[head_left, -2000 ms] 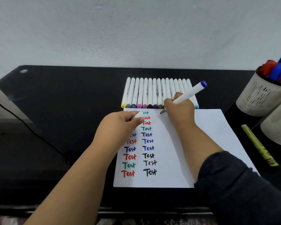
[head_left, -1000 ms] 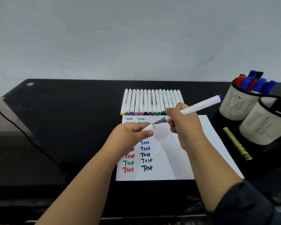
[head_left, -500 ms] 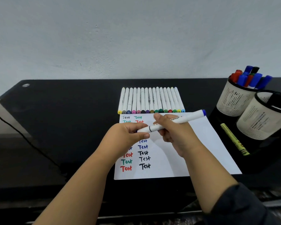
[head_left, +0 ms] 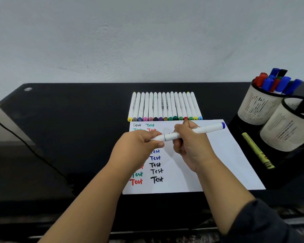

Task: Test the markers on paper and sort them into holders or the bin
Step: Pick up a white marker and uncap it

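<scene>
Now that the cap is back on the white marker (head_left: 186,134) held above the paper (head_left: 226,155), left hand (head_left: 139,148) pinching its cap end, right hand (head_left: 189,144) curled round its barrel, testing seems finished and sorting comes next.

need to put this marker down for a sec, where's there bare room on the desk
Bare desk lies left of the paper and the marker row. The paper's right half is blank too. The right side is crowded by two holders and a yellow pen.
</scene>
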Action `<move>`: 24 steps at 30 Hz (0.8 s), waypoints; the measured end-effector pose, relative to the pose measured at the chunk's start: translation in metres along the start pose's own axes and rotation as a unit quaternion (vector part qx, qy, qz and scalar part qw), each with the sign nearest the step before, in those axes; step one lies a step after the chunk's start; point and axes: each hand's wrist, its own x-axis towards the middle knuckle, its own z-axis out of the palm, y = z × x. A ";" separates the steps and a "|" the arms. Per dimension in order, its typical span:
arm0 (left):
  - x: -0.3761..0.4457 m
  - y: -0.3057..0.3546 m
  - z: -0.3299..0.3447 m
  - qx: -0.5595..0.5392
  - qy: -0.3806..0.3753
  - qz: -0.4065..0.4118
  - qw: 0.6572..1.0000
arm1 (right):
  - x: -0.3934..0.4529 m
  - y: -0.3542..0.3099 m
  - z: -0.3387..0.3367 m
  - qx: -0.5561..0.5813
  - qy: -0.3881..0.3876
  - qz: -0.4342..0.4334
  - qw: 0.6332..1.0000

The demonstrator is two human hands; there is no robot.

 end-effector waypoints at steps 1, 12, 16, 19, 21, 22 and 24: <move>-0.001 0.000 0.001 0.016 0.008 0.009 1.000 | 0.000 0.000 0.000 0.003 0.003 0.004 1.000; 0.004 -0.009 -0.001 0.101 0.037 0.048 0.993 | 0.005 -0.008 -0.014 0.011 -0.020 0.030 0.999; 0.011 -0.019 -0.011 0.124 0.081 0.039 0.988 | 0.010 -0.013 -0.035 -0.028 -0.026 0.019 0.999; 0.016 -0.024 -0.013 0.172 0.082 0.048 0.981 | 0.007 -0.016 -0.040 -0.222 -0.039 -0.027 0.974; 0.017 -0.027 -0.012 0.188 0.087 0.060 0.976 | 0.004 -0.018 -0.039 -0.366 -0.054 -0.068 0.927; 0.017 -0.028 -0.011 0.189 0.091 0.064 0.976 | 0.003 -0.019 -0.037 -0.428 -0.067 -0.097 0.896; 0.017 -0.030 -0.009 0.192 0.099 0.077 0.973 | 0.002 -0.021 -0.034 -0.527 -0.102 -0.150 0.830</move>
